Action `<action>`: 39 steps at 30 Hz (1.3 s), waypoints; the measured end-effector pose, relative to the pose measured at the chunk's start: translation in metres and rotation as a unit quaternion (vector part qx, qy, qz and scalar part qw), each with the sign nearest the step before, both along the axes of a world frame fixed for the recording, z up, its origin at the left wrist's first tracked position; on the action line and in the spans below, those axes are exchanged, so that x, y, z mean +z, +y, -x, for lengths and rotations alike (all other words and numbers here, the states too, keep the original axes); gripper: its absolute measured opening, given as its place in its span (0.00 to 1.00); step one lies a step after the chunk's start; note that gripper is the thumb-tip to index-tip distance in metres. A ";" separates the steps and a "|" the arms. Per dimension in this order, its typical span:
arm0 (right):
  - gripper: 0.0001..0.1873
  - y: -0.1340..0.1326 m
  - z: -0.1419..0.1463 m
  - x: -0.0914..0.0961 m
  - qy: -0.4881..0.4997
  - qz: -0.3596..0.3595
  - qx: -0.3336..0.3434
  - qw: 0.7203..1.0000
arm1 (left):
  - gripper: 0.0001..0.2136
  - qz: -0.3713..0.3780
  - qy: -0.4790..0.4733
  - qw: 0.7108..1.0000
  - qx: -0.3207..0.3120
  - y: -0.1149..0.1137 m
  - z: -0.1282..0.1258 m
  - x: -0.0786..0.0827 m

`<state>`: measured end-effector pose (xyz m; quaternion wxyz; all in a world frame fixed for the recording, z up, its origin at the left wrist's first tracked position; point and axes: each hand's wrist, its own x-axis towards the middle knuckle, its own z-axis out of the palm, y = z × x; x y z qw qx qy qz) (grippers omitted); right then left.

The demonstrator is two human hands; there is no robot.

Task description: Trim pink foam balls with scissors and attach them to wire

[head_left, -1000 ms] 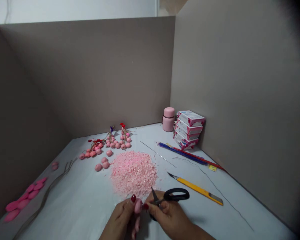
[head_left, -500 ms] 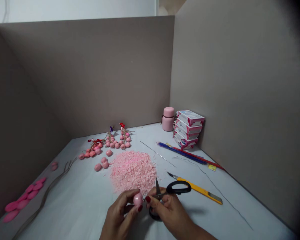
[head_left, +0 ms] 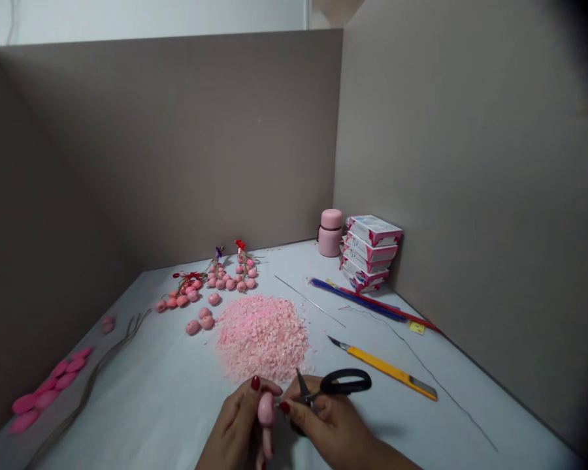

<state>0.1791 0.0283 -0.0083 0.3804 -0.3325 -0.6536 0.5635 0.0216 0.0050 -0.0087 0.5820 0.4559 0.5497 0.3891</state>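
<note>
My left hand point(head_left: 238, 424) pinches a small pink ball-shaped piece point(head_left: 266, 408) near the front edge of the table, fingers closed round it. Pressed against it from the right, my right hand point(head_left: 326, 424) grips black-handled scissors point(head_left: 330, 385), whose short blades point up and left beside the pink piece. Both hands sit just in front of a heap of pink shavings point(head_left: 262, 336). A pink strip hangs down below the piece between my fingers.
Clusters of pink balls on wires point(head_left: 215, 281) lie behind the heap. A yellow utility knife point(head_left: 385, 369), thin wires point(head_left: 421, 365), blue and red rods point(head_left: 367, 301), stacked boxes point(head_left: 370, 251) and a pink jar point(head_left: 330, 233) are at the right. Pink petals point(head_left: 49, 385) and stems lie left. Grey partitions surround the table.
Both hands dropped back toward me after rising toward the heap. The pink piece was turned in my left fingers, and the scissors tilted lower again.
</note>
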 end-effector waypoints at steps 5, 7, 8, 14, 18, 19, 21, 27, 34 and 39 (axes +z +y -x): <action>0.22 0.003 0.006 -0.006 0.057 0.105 -0.064 0.991 | 0.21 -0.189 0.065 0.979 0.038 -0.002 0.004 -0.005; 0.23 0.004 0.006 -0.005 0.063 0.112 -0.084 0.988 | 0.15 -0.252 0.113 0.961 0.019 -0.001 0.008 -0.004; 0.23 0.004 0.005 -0.004 0.064 0.110 -0.086 0.988 | 0.12 -0.259 0.129 0.957 0.005 0.000 0.010 -0.003; 0.19 0.004 0.002 -0.004 0.051 0.088 -0.055 0.993 | 0.14 -0.163 0.085 0.983 0.002 0.001 0.008 0.001; 0.18 0.002 -0.001 -0.001 0.004 0.004 -0.027 1.000 | 0.22 -0.068 -0.009 0.997 -0.016 0.002 0.001 0.000; 0.18 0.001 -0.002 0.000 -0.015 -0.020 -0.021 0.999 | 0.23 -0.047 -0.012 0.999 -0.019 0.002 0.000 -0.001; 0.18 0.000 -0.003 0.003 -0.044 -0.058 -0.014 0.997 | 0.25 -0.011 0.006 1.000 -0.020 0.002 0.000 -0.001; 0.20 0.002 0.002 0.000 0.039 0.056 -0.046 0.997 | 0.25 -0.068 0.036 0.997 -0.003 0.000 0.001 -0.007; 0.20 0.005 0.003 -0.003 0.036 0.076 -0.095 0.992 | 0.11 -0.255 0.107 0.961 0.022 -0.001 0.007 -0.010; 0.16 0.002 0.003 -0.002 0.051 0.062 -0.067 0.995 | 0.13 -0.185 0.093 0.978 0.011 0.000 0.010 -0.002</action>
